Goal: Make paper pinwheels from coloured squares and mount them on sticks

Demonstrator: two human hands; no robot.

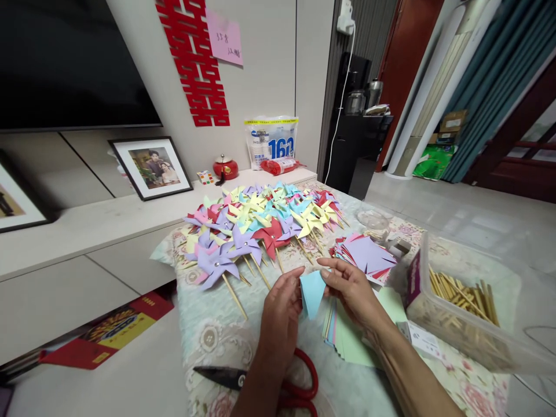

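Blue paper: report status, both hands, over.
Left hand and right hand pinch blue paper, folded. Pinwheels beyond. Scissors beneath left wrist.

Pinwheels (260, 229) lie heaped at the far side of the table (208, 336), with cut paper squares (367, 255) to their right. A tub of sticks (460, 307) sits at the right edge. Scissors (278, 385) lie nearest, under the left hand (280, 313). A stack of sheets (347, 336) lies beneath the right hand (354, 289).

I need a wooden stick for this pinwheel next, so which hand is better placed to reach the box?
Probably the right hand: the clear plastic box of wooden sticks lies on its side, while the left hand can keep the folded light-blue paper square.
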